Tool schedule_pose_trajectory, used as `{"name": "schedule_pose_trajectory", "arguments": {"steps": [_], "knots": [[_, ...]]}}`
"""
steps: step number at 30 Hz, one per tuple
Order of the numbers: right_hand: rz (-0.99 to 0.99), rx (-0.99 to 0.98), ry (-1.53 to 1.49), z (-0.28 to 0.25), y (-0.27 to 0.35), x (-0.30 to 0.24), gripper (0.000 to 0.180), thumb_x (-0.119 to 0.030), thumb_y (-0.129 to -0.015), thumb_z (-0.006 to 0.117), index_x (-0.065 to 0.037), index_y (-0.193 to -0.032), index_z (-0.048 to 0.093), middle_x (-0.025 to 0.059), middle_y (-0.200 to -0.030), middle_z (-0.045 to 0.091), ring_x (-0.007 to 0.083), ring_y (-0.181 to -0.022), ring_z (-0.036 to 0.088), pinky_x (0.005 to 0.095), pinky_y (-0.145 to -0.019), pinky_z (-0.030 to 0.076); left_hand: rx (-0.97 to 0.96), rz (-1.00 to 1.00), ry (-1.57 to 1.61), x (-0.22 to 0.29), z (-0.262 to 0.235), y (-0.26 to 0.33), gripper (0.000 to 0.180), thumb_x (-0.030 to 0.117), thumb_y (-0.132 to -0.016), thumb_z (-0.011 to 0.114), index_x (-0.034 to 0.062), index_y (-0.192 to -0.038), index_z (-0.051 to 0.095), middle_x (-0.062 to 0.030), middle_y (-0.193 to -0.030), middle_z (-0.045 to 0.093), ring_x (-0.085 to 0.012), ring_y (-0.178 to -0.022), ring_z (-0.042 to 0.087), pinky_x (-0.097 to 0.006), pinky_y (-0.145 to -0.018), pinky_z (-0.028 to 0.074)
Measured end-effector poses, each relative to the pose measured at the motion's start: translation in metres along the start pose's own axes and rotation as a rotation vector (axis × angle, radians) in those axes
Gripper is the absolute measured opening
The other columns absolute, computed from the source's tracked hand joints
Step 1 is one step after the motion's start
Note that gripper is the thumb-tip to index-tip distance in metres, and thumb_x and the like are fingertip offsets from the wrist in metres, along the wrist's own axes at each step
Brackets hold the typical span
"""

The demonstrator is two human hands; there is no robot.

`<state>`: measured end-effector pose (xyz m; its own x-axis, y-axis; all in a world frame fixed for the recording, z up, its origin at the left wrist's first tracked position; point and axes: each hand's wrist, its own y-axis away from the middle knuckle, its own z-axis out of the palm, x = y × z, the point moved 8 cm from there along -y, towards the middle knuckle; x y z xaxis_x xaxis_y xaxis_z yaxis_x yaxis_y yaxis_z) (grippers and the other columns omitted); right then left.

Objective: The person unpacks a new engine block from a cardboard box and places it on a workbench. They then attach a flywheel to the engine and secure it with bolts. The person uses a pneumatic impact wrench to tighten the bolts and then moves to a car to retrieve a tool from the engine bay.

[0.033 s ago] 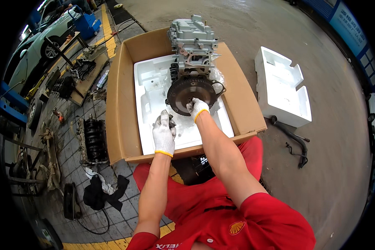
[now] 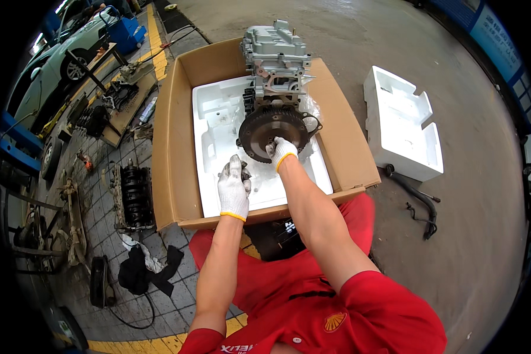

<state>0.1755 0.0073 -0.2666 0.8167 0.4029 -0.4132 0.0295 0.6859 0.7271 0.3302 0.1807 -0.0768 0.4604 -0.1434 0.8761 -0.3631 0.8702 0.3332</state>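
An engine [image 2: 277, 65] with a grey-silver top stands in an open cardboard box [image 2: 174, 130]. On its near side is a round, toothed flywheel [image 2: 255, 134]. My right hand [image 2: 283, 150], in a white knit glove, is at the flywheel's centre with its fingers pinched together. Whatever they grip there is too small and hidden to name. Lower left of the flywheel, my gloved left hand [image 2: 234, 187] is curled round small dark metal pieces [image 2: 245, 175] over the white foam tray [image 2: 205, 159]. The kind of those pieces cannot be made out.
A white foam block [image 2: 395, 133] lies on the floor at right, a black hose [image 2: 416, 197] below it. On the left are a black ribbed engine part [image 2: 135, 197], dark cloths [image 2: 150, 271] and other dismantled parts. A light-coloured car [image 2: 53, 76] stands far left.
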Motion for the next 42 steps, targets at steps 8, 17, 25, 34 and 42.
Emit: {"name": "schedule_pose_trajectory", "arguments": {"steps": [8,17,25,34,42], "knots": [[-0.085,0.067,-0.113,-0.004,-0.02,0.005,0.008,-0.002,-0.102,0.066,-0.008,-0.108,0.066,0.0102,-0.09,0.069,0.0226,-0.066,0.069,0.034,-0.062,0.066,0.051,0.178,-0.267,0.034,-0.041,0.008,0.042,0.047,-0.109,0.064,0.0064,-0.096,0.065,0.0018,-0.071,0.056,-0.0043,-0.051,0.043,-0.024,-0.046,0.034],[-0.22,0.063,-0.114,0.012,0.01,-0.002,0.035,0.007,-0.098,0.068,-0.01,-0.128,0.063,0.0075,-0.109,0.07,0.0221,-0.076,0.069,0.0342,-0.063,0.065,0.081,0.25,-0.292,0.036,-0.044,0.012,0.041,0.043,-0.109,0.065,0.0037,-0.098,0.066,0.0001,-0.071,0.058,-0.0048,-0.054,0.047,-0.023,-0.048,0.038],[-0.144,0.122,-0.146,0.008,0.002,-0.005,0.03,0.006,-0.098,0.067,-0.008,-0.124,0.066,0.0086,-0.105,0.072,0.0213,-0.074,0.071,0.0319,-0.06,0.065,0.092,0.293,-0.303,0.042,-0.044,0.013,0.038,0.039,-0.11,0.064,0.0031,-0.099,0.066,-0.0001,-0.074,0.059,-0.0047,-0.056,0.047,-0.023,-0.05,0.038],[-0.216,-0.004,-0.082,-0.001,-0.022,0.003,0.029,0.006,-0.103,0.063,-0.008,-0.128,0.058,0.0128,-0.111,0.067,0.0246,-0.077,0.069,0.0366,-0.067,0.063,0.062,0.241,-0.311,0.036,-0.039,0.017,0.038,0.041,-0.11,0.064,0.0047,-0.099,0.067,0.0012,-0.073,0.058,-0.0035,-0.054,0.044,-0.022,-0.048,0.035],[-0.072,0.063,-0.035,0.004,-0.009,0.007,0.023,0.0,-0.101,0.065,-0.01,-0.121,0.063,0.0116,-0.099,0.071,0.0232,-0.062,0.065,0.0349,-0.055,0.059,0.092,0.217,-0.293,0.036,-0.041,0.017,0.04,0.045,-0.109,0.063,0.0078,-0.096,0.067,0.003,-0.07,0.057,-0.0027,-0.05,0.044,-0.022,-0.044,0.033]]}}
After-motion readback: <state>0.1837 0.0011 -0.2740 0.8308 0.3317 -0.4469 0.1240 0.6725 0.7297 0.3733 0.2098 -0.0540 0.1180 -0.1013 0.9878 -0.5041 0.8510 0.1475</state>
